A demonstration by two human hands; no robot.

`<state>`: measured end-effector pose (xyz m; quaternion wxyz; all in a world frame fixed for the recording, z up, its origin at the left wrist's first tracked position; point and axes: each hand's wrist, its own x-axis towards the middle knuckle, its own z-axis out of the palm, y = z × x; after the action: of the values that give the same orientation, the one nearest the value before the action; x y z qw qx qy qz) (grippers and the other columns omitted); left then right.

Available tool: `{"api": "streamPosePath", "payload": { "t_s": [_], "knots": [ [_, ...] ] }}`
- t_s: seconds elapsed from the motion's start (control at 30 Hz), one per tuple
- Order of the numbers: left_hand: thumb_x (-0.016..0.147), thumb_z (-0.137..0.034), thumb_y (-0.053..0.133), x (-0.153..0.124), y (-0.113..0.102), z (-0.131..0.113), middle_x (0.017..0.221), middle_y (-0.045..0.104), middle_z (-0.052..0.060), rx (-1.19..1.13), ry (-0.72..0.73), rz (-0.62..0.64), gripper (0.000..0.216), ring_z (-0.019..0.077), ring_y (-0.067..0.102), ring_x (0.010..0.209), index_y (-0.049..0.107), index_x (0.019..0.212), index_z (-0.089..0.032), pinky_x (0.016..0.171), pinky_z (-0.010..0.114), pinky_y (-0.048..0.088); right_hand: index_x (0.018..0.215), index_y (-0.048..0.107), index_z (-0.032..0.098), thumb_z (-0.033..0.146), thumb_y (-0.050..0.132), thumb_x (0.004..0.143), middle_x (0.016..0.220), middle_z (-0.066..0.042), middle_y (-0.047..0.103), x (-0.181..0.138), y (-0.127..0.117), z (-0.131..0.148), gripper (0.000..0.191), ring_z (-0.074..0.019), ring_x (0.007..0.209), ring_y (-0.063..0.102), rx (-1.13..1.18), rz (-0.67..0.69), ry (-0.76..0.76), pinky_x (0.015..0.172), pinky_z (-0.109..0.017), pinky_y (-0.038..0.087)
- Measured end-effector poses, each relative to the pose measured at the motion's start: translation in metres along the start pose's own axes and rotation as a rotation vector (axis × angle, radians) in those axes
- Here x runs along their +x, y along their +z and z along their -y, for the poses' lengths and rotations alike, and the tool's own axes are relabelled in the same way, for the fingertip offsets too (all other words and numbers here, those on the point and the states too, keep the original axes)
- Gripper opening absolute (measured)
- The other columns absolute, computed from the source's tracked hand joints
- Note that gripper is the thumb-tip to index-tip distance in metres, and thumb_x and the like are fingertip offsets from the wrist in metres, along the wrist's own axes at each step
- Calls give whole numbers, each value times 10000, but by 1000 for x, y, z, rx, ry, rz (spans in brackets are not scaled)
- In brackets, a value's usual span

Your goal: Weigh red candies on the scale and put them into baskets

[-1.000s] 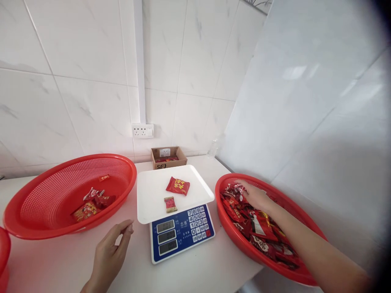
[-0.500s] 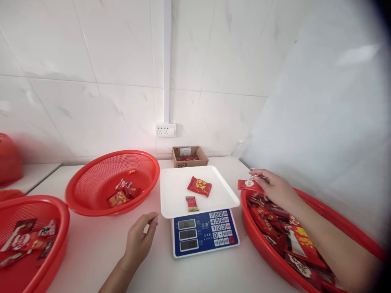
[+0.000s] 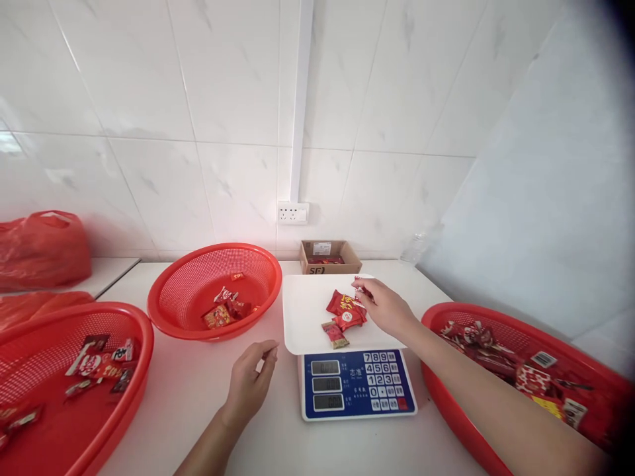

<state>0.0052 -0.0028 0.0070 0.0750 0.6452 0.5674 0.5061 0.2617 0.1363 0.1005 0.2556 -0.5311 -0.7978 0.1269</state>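
Observation:
Over the white pan (image 3: 302, 317) of the digital scale (image 3: 357, 385), my right hand (image 3: 384, 305) pinches a small red-and-white snack packet (image 3: 358, 284), partly hidden by the fingers. Below it on the pan lie a red packet with yellow print (image 3: 340, 303), a red packet with a white round mark (image 3: 350, 317) and a small red-and-gold packet (image 3: 336, 335). My left hand (image 3: 252, 375) hovers left of the scale, its fingers curled and thumb near the fingertips, with nothing visible in it.
Red baskets with snack packets stand at the right (image 3: 436, 370), back left (image 3: 213, 251) and front left (image 3: 143, 357). Behind the scale sits a cardboard box (image 3: 331, 264) holding red packets. Red plastic bags (image 3: 44, 251) lie far left, and a wall socket (image 3: 293, 213) is at the back.
My right hand has moved left from the right basket to above the pan. The red packet with the white mark now lies on the pan. The view has turned slightly left.

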Motion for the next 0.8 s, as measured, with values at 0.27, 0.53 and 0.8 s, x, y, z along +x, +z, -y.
{"api": "streamPosePath", "payload": {
  "t_s": [0.27,0.53,0.8],
  "knots": [
    [881,-263,445,0,1,0,730,649,35,-5,15,13,182,140,618,658,604,920,-184,594,236,508,1135,564,251,280,407,849,1234,-46,576,7,13,18,328,-202,1123,528,91,107,-127,951,-375,419],
    [870,-228,461,0,1,0,724,650,17,-11,33,20,161,132,619,651,607,924,-186,602,224,497,1127,580,227,212,438,804,1225,-61,585,1,-2,13,353,-220,1104,545,65,159,-18,956,-385,420],
    [866,-226,452,-1,3,1,722,653,21,-6,33,19,162,135,620,652,604,906,-186,592,228,501,1214,509,221,297,490,791,1305,-60,526,-24,-10,10,431,-226,1175,500,180,354,35,1007,-397,385]
  ]
}}
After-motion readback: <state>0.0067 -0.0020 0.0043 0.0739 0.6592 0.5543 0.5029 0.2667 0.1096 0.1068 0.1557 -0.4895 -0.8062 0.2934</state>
